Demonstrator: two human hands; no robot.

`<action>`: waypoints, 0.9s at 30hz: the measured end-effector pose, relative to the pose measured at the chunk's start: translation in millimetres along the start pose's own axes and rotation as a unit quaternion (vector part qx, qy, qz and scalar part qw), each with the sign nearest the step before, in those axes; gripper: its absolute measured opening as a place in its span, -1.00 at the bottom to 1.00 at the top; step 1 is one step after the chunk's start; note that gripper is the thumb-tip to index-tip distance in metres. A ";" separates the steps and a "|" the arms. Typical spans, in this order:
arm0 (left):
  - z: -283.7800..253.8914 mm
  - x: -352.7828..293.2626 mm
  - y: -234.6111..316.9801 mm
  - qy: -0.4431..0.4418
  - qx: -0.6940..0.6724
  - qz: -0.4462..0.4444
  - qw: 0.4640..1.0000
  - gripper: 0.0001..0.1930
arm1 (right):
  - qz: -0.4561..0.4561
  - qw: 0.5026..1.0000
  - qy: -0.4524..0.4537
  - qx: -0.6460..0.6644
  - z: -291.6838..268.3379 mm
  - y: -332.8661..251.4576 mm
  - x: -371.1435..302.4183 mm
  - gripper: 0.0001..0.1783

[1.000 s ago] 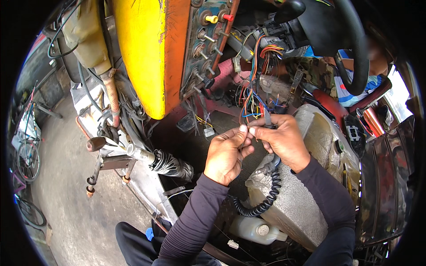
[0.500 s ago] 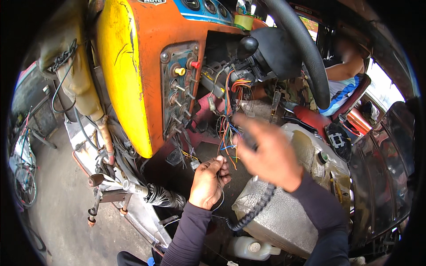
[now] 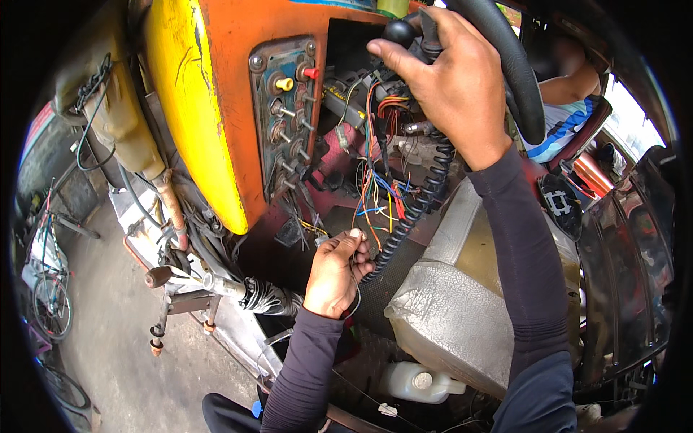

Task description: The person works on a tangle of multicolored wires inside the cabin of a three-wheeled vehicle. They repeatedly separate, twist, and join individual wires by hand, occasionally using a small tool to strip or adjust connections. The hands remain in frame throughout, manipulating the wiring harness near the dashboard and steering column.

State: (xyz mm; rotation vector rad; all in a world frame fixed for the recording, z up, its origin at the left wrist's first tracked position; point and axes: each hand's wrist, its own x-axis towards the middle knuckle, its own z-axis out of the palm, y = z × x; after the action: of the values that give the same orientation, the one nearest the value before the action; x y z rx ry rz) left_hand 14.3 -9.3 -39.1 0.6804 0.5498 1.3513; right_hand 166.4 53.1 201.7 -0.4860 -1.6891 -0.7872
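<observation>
My left hand (image 3: 334, 270) is closed, thumb and fingertips pinching the end of a thin wire; a pale length of it trails below the palm. Just above hangs a loose bundle of coloured wires (image 3: 373, 180), orange, blue, red and yellow, under the steering column. My right hand (image 3: 462, 86) is raised beside the black steering wheel (image 3: 509, 68), its fingers curled around a dark object (image 3: 431, 35) mostly hidden by the hand. A black coiled cord (image 3: 411, 216) runs from beneath that hand down past the wires to my left hand. A round black knob (image 3: 401, 32) sits by my right thumb.
To the left stands an orange dashboard panel (image 3: 234, 86) with a switch plate (image 3: 284, 115) and yellow side. A worn silver-covered box (image 3: 455, 310) lies at right, a white jug (image 3: 419, 382) below it. Another person (image 3: 567, 94) sits at far right. A lever (image 3: 162, 276) stands at left.
My right hand has moved up from beside the wires to the steering wheel, and the coiled cord now stretches upward. My left hand keeps its pinch. The view has shifted slightly.
</observation>
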 end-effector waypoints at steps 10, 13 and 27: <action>-3.0 -1.6 2.5 0.023 0.026 0.007 0.999 -0.79 | 0.479 0.674 -0.477 0.299 -75.9 -30.2 -99.9 -0.60; -0.5 -2.8 2.6 0.024 0.034 0.009 0.999 -0.79 | 0.497 0.614 -0.512 0.338 -59.7 -28.8 -128.9 -0.66; 2.5 -5.9 0.6 0.000 0.018 0.011 1.000 -0.80 | 0.524 0.601 -0.459 0.392 -40.0 -23.3 -137.7 -0.71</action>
State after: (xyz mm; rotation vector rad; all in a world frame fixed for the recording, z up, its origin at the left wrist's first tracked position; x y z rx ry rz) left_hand 14.9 -15.5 -37.1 0.7172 0.5695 1.3651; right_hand 213.9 20.0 68.5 -1.1630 -1.9350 1.2799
